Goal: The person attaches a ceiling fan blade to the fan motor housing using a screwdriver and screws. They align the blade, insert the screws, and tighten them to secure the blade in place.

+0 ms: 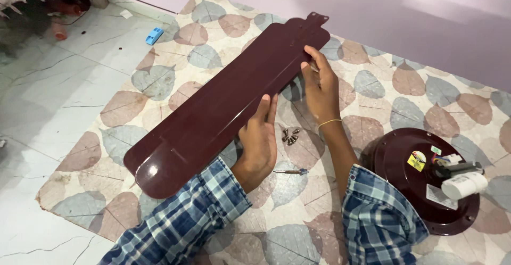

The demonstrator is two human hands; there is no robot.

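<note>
Held over the leaf-print mat (372,84): maroon fan blade (223,105), long axis running from near-left corner toward far edge. Left hand (259,142) cupped beneath mid-blade; right hand (319,87) pinching the bracket-end edge, nearer the mounting holes.

I see the ceiling fan blade (223,100) in a glossy dark maroon; the fan motor housing (420,182) shares that maroon (with a yellow sticker and a white cylinder on top); the floor mat (383,94) is cream, printed with leaves in grey-blue, dusty pink and brown; my shirt sleeves (191,217) are blue-and-white plaid; a thin yellow band (330,122) circles the right wrist; the floor tiles (58,94) are pale marbled grey; the wall (415,15) is lilac; a small toy-like object (154,35) is bright blue.
</note>
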